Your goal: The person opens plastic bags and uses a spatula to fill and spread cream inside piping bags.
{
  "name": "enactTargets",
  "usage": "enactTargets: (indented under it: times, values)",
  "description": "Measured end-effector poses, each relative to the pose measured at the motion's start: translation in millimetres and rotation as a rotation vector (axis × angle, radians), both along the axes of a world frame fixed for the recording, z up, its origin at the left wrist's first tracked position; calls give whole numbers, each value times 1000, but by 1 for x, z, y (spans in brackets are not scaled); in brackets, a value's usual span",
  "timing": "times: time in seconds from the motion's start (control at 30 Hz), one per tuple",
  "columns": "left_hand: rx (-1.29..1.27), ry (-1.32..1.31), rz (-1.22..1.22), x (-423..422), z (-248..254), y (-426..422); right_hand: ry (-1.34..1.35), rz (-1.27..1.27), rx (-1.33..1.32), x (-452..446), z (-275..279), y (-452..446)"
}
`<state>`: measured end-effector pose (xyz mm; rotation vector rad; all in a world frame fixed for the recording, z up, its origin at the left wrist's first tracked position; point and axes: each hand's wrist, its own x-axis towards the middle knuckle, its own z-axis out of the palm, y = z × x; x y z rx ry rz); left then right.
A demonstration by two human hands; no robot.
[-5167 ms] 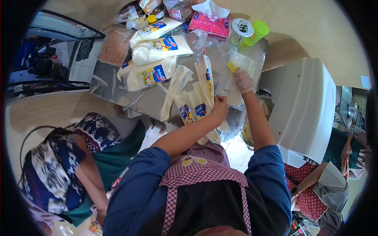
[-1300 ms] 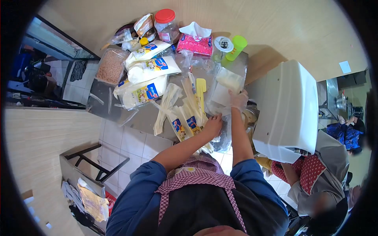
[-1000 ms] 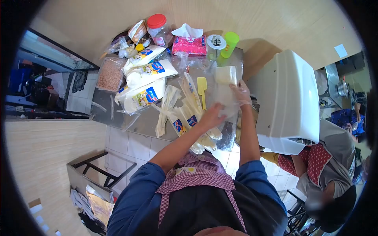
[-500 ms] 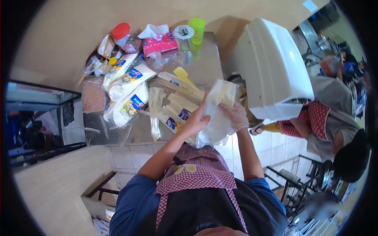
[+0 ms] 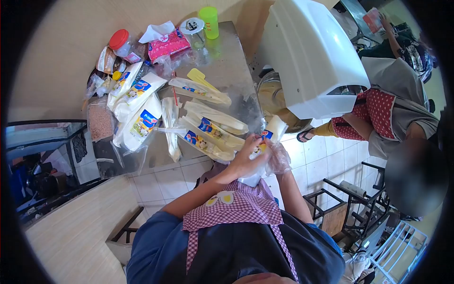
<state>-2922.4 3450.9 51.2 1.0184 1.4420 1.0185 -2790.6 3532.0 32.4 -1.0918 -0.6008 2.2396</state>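
Your left hand [image 5: 247,158] is bare, its fingers bent and mostly closed on the near-left side of the plastic package [image 5: 275,127]. Your right hand [image 5: 279,161], in a clear glove, has its fingers curled against the right side of the same package; motion blur and the glove hide exactly where its fingertips press.

The package sits between your two hands, in front of your apron [image 5: 231,206]. Its pale upper end leans out at 1 o'clock from your left hand and at 12 o'clock from your right. Its clear lower part hangs at 5 o'clock from your left hand. A blue label shows beside your left fingers.

From your left hand, flat printed bags [image 5: 213,142] lie on the metal table [image 5: 227,52] at 10 o'clock, with the full white bags [image 5: 137,92] farther out that way. The yellow spatula [image 5: 201,78] is at 11 o'clock, as is the more distant tissue pack [image 5: 169,44]. From your right hand, the metal bowl [image 5: 273,81] is at 12 o'clock, partly covered by the white machine [image 5: 317,61]. A co-worker in a red dotted apron [image 5: 379,108] is at 2 o'clock, well apart from you.
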Motion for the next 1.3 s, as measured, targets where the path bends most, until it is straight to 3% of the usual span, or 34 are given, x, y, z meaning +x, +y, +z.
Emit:
enactTargets:
  times: [0.03,0.1,0.13,0.17,0.23,0.3,0.37,0.4,0.43,0.5,0.53,0.57,0.67,0.77,0.87,1.1,1.2,1.27,1.3]
  values:
    - [-6,-1,2,4,0,1,-1,2,-6,8,-5,3]
    - [-405,-646,-42,14,0,5,49,12,-126,25,-14,10]
    - [-716,-743,-136,19,0,10,73,43,-147,38,-31,15]
    - [-721,-748,-134,29,-16,11,69,44,-153,45,-36,18]
    - [-655,-1401,-149,53,-61,13,-125,60,-256,58,-44,26]
    - [-709,-1486,-107,69,-77,26,-51,41,-304,76,-57,34]
    - [-942,-1225,-202,87,-103,42,-5,218,-374,84,-62,44]
    - [-888,-1189,-185,94,-108,52,-224,163,-302,73,-56,44]
    - [-973,-1085,-4,96,-79,67,-232,173,-308,75,-68,52]
    - [-618,-535,-179,121,-120,82,-188,255,-391,83,-114,72]
    - [-614,-534,-164,122,-127,87,-245,149,-469,78,-136,80]
    - [-612,-534,-149,121,-127,93,-298,306,-412,78,-132,92]
    - [-703,-510,-168,114,-125,113,-326,329,-430,70,-134,113]
    - [-715,-469,-204,114,-126,119,-256,142,-366,67,-160,127]
    - [-719,-457,-173,123,-132,123,-215,-95,-545,69,-181,144]
    - [-720,-415,-123,122,-137,132,-308,-82,-526,62,-185,165]
    - [-724,-392,-110,120,-133,134,-231,77,-379,78,-216,181]
    - [-761,-354,-113,121,-131,135,-103,408,-154,94,-235,192]
    - [-762,-356,-111,120,-132,134,-103,410,-155,94,-238,192]
